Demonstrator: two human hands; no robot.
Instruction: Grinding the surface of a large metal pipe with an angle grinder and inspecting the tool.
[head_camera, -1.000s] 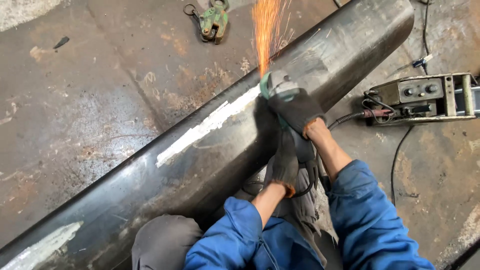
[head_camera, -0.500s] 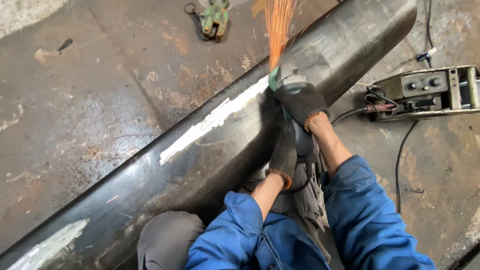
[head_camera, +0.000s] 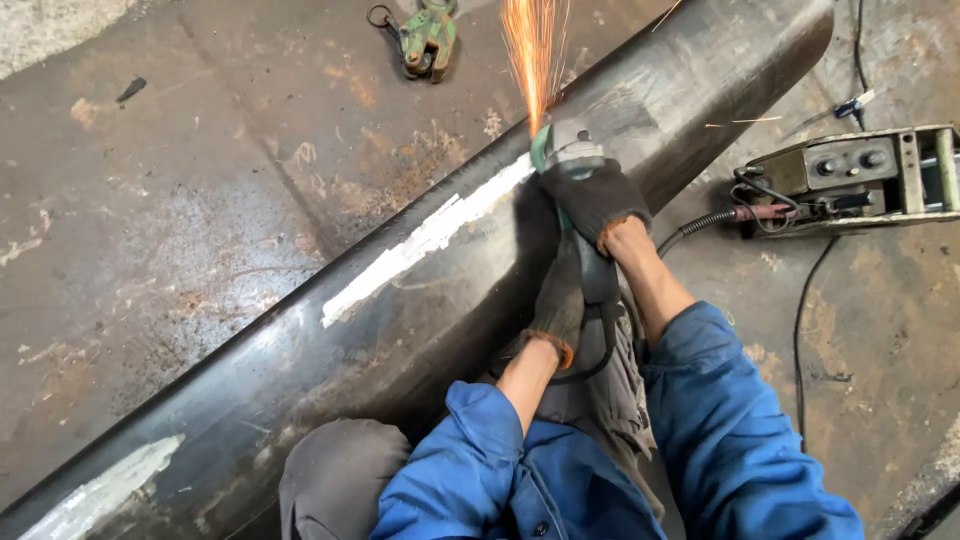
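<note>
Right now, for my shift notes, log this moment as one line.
tool: angle grinder sparking on large steel pipe | right hand: on head | left hand: on body | bare strip behind disc

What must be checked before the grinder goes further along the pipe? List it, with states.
1. Both hands on the angle grinder: right hand over the head, left hand on the body: ok.
2. Dark gloves on both hands: ok.
3. Orange sparks fly away from the person: ok.
4. Forearms bare below the blue sleeves: not ok.
5. Large dark steel pipe chocked: cannot tell.
</note>
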